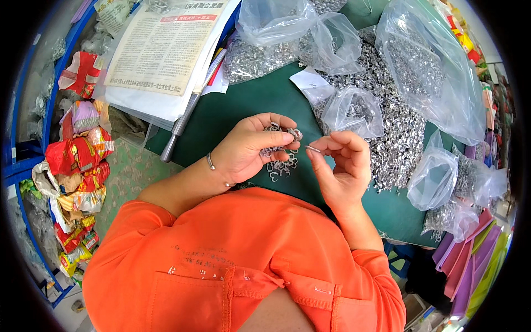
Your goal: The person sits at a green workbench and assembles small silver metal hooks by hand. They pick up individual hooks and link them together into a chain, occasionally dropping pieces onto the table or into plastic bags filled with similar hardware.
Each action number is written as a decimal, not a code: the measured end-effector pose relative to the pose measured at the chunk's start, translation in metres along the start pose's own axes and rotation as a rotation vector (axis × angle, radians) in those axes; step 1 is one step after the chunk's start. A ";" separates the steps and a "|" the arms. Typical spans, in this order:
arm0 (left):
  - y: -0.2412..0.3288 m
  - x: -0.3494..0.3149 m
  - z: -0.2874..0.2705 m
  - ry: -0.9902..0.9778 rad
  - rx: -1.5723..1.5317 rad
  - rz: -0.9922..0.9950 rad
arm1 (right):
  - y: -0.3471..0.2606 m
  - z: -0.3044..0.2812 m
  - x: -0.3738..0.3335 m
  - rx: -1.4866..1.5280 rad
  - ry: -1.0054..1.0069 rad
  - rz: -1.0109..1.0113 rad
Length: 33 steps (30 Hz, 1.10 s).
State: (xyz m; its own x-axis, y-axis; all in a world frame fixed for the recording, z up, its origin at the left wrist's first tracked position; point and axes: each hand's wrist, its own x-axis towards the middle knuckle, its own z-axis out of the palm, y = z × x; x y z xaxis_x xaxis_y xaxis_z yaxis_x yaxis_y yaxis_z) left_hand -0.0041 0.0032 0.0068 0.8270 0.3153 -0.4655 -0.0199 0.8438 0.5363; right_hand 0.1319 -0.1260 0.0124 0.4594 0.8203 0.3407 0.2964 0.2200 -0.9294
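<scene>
My left hand (251, 145) is curled around a clump of small silvery metal hooks (272, 138), thumb pressed on top. Below its fingers, a loose little heap of the same curved metal pieces (282, 165) lies on the dark green tabletop (251, 97). To the right, my right hand (344, 166) pinches a small, thin metal piece (313, 149) between thumb and forefinger; its exact kind is too small to make out. The two hands are close together but apart, over the near edge of the table.
A large pile of shiny metal pieces (395, 133) spreads at right, among clear plastic bags (434, 66). Newspaper (163, 52) and a metal-handled tool (180, 128) lie at left. Red and yellow packets (83, 149) hang beside a blue rack (11, 160); coloured strips (470, 254) are at far right.
</scene>
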 end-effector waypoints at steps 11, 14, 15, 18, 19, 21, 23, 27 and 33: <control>0.002 -0.003 0.002 -0.040 0.045 -0.016 | -0.002 -0.034 0.034 -0.640 0.280 -0.406; 0.003 -0.003 0.005 -0.012 0.071 -0.011 | -0.003 -0.040 0.042 -0.760 0.242 -0.341; 0.002 -0.002 0.005 -0.028 0.070 0.002 | -0.006 -0.036 0.036 -0.656 0.176 -0.282; -0.002 0.001 0.003 -0.075 0.062 0.046 | -0.017 -0.014 0.027 -0.450 -0.069 -0.164; -0.004 0.001 0.003 -0.090 0.055 0.063 | -0.019 -0.008 0.026 -0.455 -0.135 -0.138; -0.005 0.001 0.004 -0.098 0.047 0.083 | -0.015 -0.006 0.026 -0.449 -0.177 -0.133; -0.004 -0.001 0.004 -0.085 0.045 0.087 | -0.011 -0.005 0.026 -0.428 -0.205 -0.136; -0.004 0.001 0.000 -0.104 0.025 0.034 | -0.010 -0.008 0.023 -0.357 -0.209 -0.106; 0.001 -0.001 0.004 -0.108 0.045 -0.033 | -0.007 -0.009 0.019 -0.114 -0.126 0.049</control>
State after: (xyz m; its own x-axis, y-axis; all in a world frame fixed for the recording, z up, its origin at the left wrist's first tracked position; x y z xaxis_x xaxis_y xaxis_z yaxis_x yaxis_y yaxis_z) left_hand -0.0031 0.0018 0.0101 0.8824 0.2369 -0.4065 0.0319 0.8319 0.5540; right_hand 0.1458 -0.1170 0.0263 0.3693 0.8896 0.2686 0.3724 0.1232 -0.9198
